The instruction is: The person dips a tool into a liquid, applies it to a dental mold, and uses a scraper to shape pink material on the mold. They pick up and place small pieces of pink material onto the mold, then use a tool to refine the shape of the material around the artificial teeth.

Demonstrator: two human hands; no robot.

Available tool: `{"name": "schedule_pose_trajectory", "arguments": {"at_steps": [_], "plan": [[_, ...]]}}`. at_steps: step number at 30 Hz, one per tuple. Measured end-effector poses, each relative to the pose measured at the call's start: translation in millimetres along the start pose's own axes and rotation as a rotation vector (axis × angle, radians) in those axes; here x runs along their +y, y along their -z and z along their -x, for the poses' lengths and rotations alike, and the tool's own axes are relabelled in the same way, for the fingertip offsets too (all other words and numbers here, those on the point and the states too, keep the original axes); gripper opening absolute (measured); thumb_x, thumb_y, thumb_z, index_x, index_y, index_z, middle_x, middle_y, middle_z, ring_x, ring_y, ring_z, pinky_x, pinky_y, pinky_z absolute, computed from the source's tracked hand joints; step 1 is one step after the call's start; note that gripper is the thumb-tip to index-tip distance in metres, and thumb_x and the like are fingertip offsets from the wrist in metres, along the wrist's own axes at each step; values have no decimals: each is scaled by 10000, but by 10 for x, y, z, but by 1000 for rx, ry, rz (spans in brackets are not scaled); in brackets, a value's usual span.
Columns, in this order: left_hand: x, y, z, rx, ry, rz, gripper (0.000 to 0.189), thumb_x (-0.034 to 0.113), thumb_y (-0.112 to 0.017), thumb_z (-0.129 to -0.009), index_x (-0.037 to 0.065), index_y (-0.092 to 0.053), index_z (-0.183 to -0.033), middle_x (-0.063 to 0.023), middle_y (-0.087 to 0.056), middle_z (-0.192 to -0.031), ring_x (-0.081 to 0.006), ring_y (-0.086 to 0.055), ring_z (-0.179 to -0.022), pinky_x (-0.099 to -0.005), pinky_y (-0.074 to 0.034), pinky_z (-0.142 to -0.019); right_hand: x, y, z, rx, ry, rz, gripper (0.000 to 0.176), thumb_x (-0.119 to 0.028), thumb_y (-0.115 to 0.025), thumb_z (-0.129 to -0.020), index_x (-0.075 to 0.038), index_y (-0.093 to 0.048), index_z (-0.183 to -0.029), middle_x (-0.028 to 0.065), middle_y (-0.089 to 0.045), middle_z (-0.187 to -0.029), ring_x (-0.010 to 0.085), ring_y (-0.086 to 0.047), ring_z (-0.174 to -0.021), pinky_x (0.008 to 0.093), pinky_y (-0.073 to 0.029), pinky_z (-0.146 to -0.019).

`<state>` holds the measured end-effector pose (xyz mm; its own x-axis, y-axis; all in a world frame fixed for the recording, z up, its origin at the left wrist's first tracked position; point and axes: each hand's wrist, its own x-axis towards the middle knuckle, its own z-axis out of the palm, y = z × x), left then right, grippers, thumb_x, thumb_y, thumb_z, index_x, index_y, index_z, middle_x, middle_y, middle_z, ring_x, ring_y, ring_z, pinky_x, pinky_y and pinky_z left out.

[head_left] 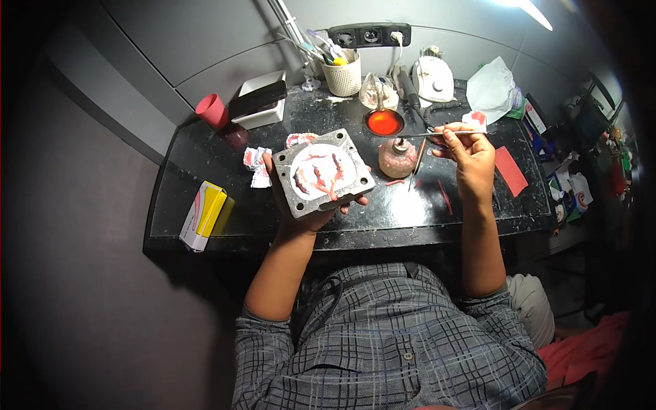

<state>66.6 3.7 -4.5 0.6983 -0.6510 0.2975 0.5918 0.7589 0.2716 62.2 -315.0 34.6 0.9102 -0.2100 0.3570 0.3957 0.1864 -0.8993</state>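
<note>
My left hand (318, 217) is wrapped round a square grey metal flask (294, 195) from below, tilted toward me. White plaster (324, 156) with reddish-pink curved shapes fills its round middle. Raised at the right, my right hand (465, 157) pinches a thin metal tool (437, 134), whose tip points left above a round burner (398, 158) with a dark wick top. Just behind the burner is a small pan (385, 123) of bright orange-red liquid.
A yellow and white box (203, 215) lies at the left, below a red cup (212, 111) and a white tray (263, 99). Behind stand a tool-filled basket (343, 75) and a white device (432, 78). A red sheet (511, 171) lies right of my right hand.
</note>
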Motion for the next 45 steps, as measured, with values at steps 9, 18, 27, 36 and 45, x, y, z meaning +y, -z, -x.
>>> {"name": "schedule_pose_trajectory", "arguments": {"at_steps": [9, 18, 27, 36, 45], "plan": [[-55, -114, -44, -87, 41, 92, 1363, 954, -602, -740, 45, -170, -1660, -445, -259, -1602, -738, -603, -1028, -559, -684, -593, -53, -18, 24, -51, 24, -24, 97, -31, -673, -1039, 20, -677, -1121, 168, -761, -1100, 230, -772, -985, 339, -672, -766], [-55, -23, -7, -105, -179, 90, 726, 655, -451, -1041, 241, -366, -1630, -412, -307, -1616, -675, -443, -1374, -629, -655, -777, -116, -66, 33, -64, 275, -20, 119, -39, -678, -1040, 40, -704, -1125, 165, -775, -1072, 217, -774, -954, 333, -664, -756], [10, 66, 51, 49, -116, 36, 1097, 814, -577, -887, 81, -289, -1650, -453, -232, -1624, -763, -362, -1354, -857, -456, -958, -75, -141, 21, -1, 315, 57, 109, -6, -703, -1017, 26, -716, -1120, 139, -781, -1065, 194, -766, -971, 309, -647, -780], [-99, -183, -37, 45, -148, -51, 1020, 748, -585, -940, 36, -327, -1622, -574, -150, -1556, -634, -544, -1281, -497, -651, -858, -56, -192, 1, -31, 308, 160, 108, 2, -723, -1003, 35, -725, -1106, 114, -786, -1038, 158, -761, -940, 281, -621, -801], [-77, -145, -70, 333, -247, -383, 1107, 805, -488, -946, -8, -250, -1658, -495, -406, -1501, -635, -442, -1405, -650, -447, -1142, -115, -73, 31, 73, 339, 152, 92, -53, -700, -1033, 32, -703, -1067, 120, -766, -960, 181, -764, -866, 301, -643, -718]]}}
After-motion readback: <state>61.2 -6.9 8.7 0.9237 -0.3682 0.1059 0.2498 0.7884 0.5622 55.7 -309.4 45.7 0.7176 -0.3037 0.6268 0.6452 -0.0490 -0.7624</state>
